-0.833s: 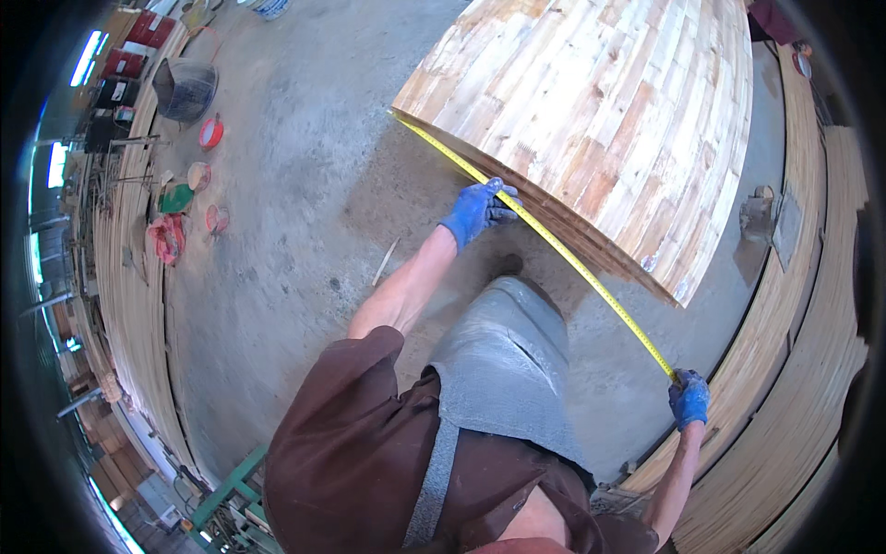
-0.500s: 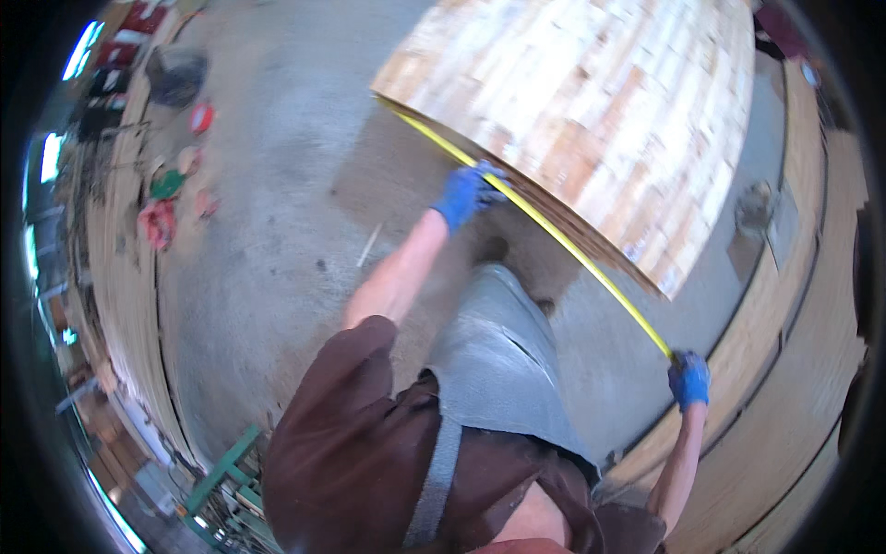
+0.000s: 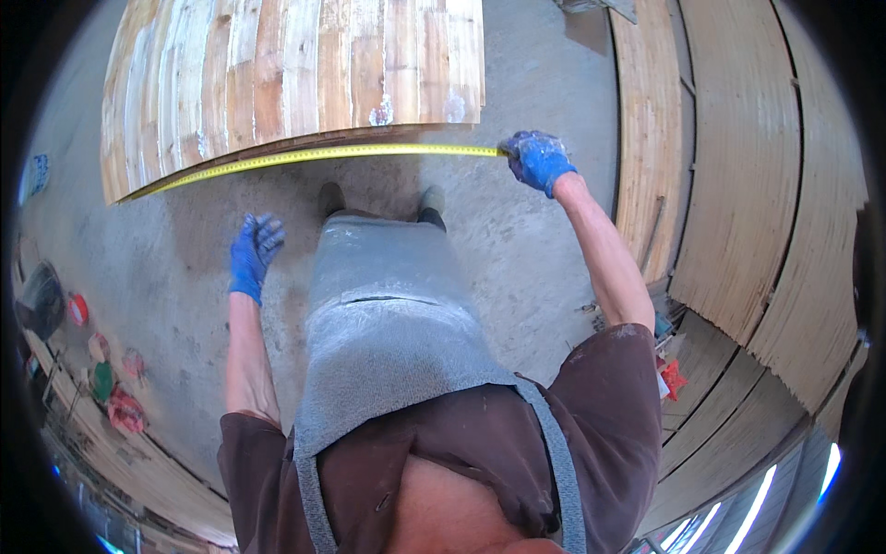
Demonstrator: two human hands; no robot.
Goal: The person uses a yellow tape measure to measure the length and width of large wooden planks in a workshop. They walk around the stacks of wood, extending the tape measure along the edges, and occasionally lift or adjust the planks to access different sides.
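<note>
A yellow tape measure (image 3: 332,151) stretches along the near edge of a stack of wooden panels (image 3: 277,74) made of glued strips. Its far-left end lies at the stack's left corner. My right hand (image 3: 537,161), in a blue glove, is closed around the tape's right end, just beyond the stack's right corner. The tape's case is hidden in that hand, if it is there. My left hand (image 3: 255,254), also gloved in blue, hangs below the tape and apart from it. Its fingers are stretched out and hold nothing.
Long wooden boards (image 3: 738,166) lie in piles along the right side. A dark bucket (image 3: 41,300) and several red and green items stand on the far left, by more boards. My feet (image 3: 431,205) are on the concrete floor near the stack.
My left hand has come off the tape and moved down toward me. My right hand still holds the tape's end. The view has turned, so the stack now sits at upper left.
</note>
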